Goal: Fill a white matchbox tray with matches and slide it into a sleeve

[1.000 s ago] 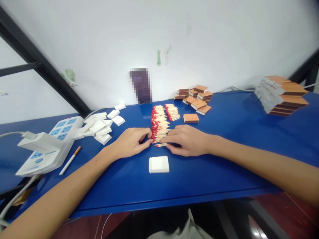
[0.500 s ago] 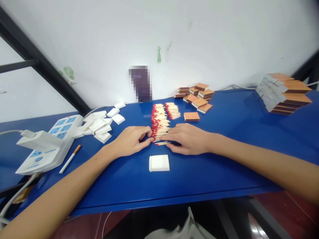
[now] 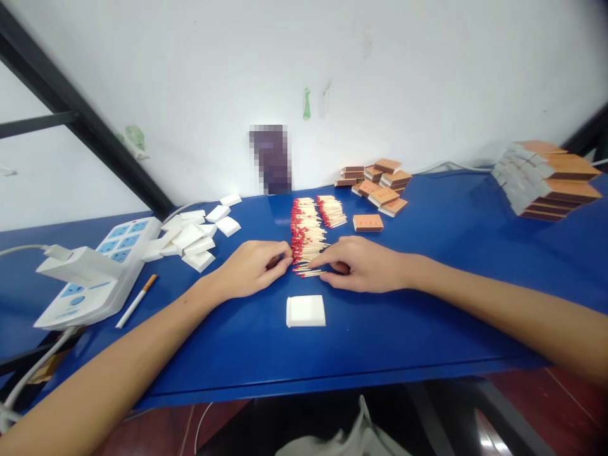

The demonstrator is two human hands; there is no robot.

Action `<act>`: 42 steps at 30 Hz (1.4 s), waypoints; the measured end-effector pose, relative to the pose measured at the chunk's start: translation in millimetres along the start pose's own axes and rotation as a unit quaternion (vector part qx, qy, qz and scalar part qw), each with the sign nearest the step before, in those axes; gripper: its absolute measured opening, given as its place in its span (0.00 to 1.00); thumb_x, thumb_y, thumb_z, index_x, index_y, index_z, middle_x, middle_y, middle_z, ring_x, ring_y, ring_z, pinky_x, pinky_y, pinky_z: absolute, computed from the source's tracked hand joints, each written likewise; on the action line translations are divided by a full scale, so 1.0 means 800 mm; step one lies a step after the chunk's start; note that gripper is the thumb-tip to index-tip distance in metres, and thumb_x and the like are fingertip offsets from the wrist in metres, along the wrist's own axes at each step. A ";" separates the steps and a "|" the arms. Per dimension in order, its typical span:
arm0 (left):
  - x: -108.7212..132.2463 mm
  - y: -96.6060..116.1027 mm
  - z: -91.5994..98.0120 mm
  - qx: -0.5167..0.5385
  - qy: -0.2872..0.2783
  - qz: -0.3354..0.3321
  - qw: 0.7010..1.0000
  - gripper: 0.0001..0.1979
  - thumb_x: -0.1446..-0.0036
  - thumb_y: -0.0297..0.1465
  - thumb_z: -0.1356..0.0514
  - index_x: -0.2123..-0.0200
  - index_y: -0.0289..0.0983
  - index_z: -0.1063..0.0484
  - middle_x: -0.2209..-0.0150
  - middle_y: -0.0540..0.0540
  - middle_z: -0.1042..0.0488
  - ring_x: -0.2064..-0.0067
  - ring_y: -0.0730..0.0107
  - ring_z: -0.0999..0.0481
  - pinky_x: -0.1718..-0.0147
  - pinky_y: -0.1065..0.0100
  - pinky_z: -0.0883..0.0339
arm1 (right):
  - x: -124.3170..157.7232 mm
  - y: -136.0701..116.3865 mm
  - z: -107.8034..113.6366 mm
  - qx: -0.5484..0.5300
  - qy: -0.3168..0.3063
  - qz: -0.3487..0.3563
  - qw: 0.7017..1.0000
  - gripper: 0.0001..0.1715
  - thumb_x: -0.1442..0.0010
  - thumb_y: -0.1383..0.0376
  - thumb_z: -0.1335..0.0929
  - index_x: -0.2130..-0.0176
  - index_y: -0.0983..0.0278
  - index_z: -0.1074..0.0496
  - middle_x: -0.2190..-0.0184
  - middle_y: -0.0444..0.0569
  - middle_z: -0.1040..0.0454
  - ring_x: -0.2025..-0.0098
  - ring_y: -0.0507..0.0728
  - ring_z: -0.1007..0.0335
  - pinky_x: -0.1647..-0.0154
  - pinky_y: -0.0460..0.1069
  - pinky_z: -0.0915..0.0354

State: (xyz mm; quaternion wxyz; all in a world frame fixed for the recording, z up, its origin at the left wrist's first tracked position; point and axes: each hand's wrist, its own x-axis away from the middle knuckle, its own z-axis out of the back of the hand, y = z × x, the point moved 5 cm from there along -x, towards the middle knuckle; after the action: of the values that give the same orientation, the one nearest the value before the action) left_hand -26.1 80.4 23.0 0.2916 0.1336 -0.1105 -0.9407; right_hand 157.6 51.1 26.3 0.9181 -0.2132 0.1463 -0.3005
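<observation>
A pile of red-tipped matches [image 3: 308,231] lies on the blue table, heads to the left, with a few loose ones at its near end. My left hand [image 3: 254,269] rests at the head side, fingers curled, thumb and index tips close together against the lowest heads; anything between them is hidden. From the right, my right hand [image 3: 363,263] reaches in, index finger stretched onto the near matches and thumb apart below, by the stick ends. Just in front of both hands lies a white matchbox tray [image 3: 306,311]. A smaller bunch of matches [image 3: 332,211] sits behind.
White trays [image 3: 190,235] are heaped at left, near a power strip [image 3: 135,244] with a plugged-in charger [image 3: 83,269] and a cigarette [image 3: 136,301]. Orange matchbox sleeves [image 3: 384,196] lie at the back, one single sleeve [image 3: 368,223] nearer. Stacked matchboxes [image 3: 546,180] stand far right.
My right hand has drawn slightly back to the right, its index finger and thumb more distinctly apart. My left hand stays at the match heads. The view has shifted a little.
</observation>
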 end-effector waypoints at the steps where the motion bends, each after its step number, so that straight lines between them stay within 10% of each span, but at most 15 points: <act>1: 0.001 0.001 0.000 0.001 0.008 -0.008 1.000 0.10 0.32 0.32 0.48 0.63 0.37 0.29 0.74 0.52 0.30 0.75 0.74 0.33 0.71 0.72 0.42 | 0.000 0.001 0.000 0.003 0.003 0.001 1.000 0.18 0.35 0.65 0.34 0.48 0.64 0.21 0.77 0.41 0.30 0.75 0.50 0.38 0.70 0.46 0.46; 21: 0.003 0.010 0.002 0.000 0.041 -0.095 0.995 0.14 0.35 0.27 0.45 0.55 0.38 0.19 0.75 0.49 0.23 0.74 0.71 0.28 0.68 0.67 0.35 | 0.001 0.000 -0.003 0.050 0.009 0.026 0.998 0.16 0.34 0.65 0.35 0.51 0.64 0.22 0.76 0.41 0.31 0.76 0.51 0.39 0.69 0.48 0.46; 42: 0.003 0.010 -0.002 0.108 0.053 -0.016 0.993 0.10 0.39 0.28 0.40 0.60 0.37 0.18 0.75 0.50 0.25 0.78 0.78 0.32 0.75 0.74 0.36 | 0.001 0.003 -0.002 0.036 0.013 0.018 0.999 0.17 0.34 0.65 0.35 0.50 0.64 0.22 0.75 0.43 0.28 0.75 0.51 0.38 0.68 0.47 0.44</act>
State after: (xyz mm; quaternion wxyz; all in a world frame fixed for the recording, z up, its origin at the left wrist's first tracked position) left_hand -23.6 72.7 23.6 0.2656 0.2153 -0.1934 -0.9196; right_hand 159.2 52.1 23.8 0.9284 -0.1730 0.1515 -0.2918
